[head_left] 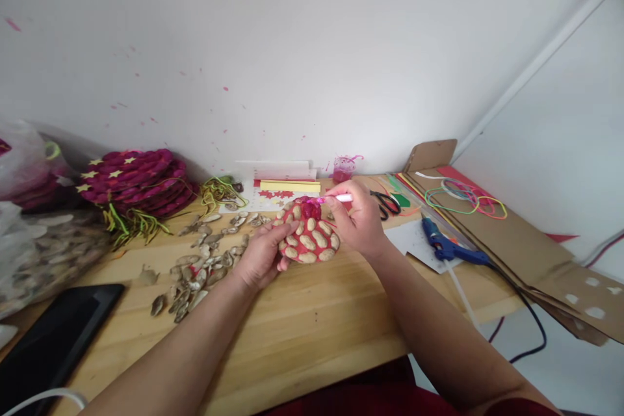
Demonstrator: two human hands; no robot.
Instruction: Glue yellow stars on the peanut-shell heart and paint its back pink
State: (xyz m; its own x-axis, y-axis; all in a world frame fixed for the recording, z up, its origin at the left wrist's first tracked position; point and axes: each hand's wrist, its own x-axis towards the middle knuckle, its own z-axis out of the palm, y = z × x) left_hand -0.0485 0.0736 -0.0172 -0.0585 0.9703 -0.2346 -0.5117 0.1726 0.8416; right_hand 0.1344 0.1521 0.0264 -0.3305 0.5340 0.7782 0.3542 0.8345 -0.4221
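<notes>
My left hand [263,250] grips the near left edge of a round red disc [316,244] covered with peanut shell halves, its thumb lying on top. Most of those shells are bare tan, while the ones at the disc's far edge are magenta. In my right hand [361,220] is a paintbrush with a white handle [344,197]. Its magenta-coated tip touches the painted shells at the far edge. Beyond the disc stands a clear cup of magenta paint [344,169]. Loose peanut shells [209,270] lie scattered to the left of my left hand.
A stack of magenta shell-covered discs [139,182] with yellow stars and green cords sits at the back left. A black tablet [68,331] and a bag of shells [58,253] lie left. To the right are black-handled scissors [385,203], a blue glue gun [446,244] and cardboard [526,260].
</notes>
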